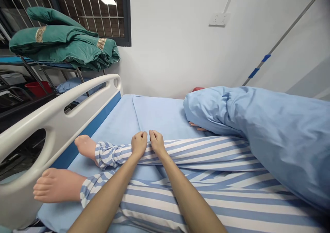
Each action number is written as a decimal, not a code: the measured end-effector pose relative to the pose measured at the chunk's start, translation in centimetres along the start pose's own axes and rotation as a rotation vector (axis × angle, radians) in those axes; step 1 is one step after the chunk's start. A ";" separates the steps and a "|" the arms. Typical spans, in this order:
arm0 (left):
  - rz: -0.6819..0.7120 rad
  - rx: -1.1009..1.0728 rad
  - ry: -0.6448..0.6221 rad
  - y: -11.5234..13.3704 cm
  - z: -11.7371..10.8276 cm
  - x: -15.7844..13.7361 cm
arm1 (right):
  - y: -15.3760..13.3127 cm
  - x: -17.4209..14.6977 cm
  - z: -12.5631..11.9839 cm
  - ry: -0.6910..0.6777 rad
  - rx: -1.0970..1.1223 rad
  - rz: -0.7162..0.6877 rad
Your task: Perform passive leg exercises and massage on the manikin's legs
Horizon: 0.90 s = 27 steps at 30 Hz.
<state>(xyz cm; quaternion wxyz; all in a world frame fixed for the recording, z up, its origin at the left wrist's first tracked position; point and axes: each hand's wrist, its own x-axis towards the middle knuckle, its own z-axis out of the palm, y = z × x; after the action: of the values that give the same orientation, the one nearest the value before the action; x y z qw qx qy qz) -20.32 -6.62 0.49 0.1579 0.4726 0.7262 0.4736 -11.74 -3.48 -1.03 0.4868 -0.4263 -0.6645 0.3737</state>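
Note:
Both of my hands reach across the near leg to the far leg of a manikin-like figure in blue-and-white striped trousers (206, 150). My left hand (139, 144) and my right hand (156, 143) are closed, side by side with a small gap, at the far edge of that leg. Whether they pinch trouser cloth or the light blue sheet (162, 110) is hidden from me. Two bare, smooth feet, a far foot (86, 147) and a near foot (59, 185), point left. A bunched blue quilt (278, 133) covers the upper body, with the figure's fingertips (198, 126) showing below it.
A cream bed end board (55, 119) rises beyond the feet. Folded green bedding (69, 42) lies on a metal-framed stand at the back left, near a red bucket (40, 87). A pole (281, 42) with blue clips leans along the white wall, which has a socket (219, 19).

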 end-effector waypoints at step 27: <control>-0.083 0.182 -0.016 1.7 3.9 -1.2 | -2.5 2.3 -5.4 0.007 0.027 0.014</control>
<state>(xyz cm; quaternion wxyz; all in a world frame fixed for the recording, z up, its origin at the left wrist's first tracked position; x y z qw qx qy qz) -16.19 -5.35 -0.27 0.1397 0.4585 0.7837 0.3950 -7.40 -1.80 3.38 0.4925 -0.4255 -0.6547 0.3845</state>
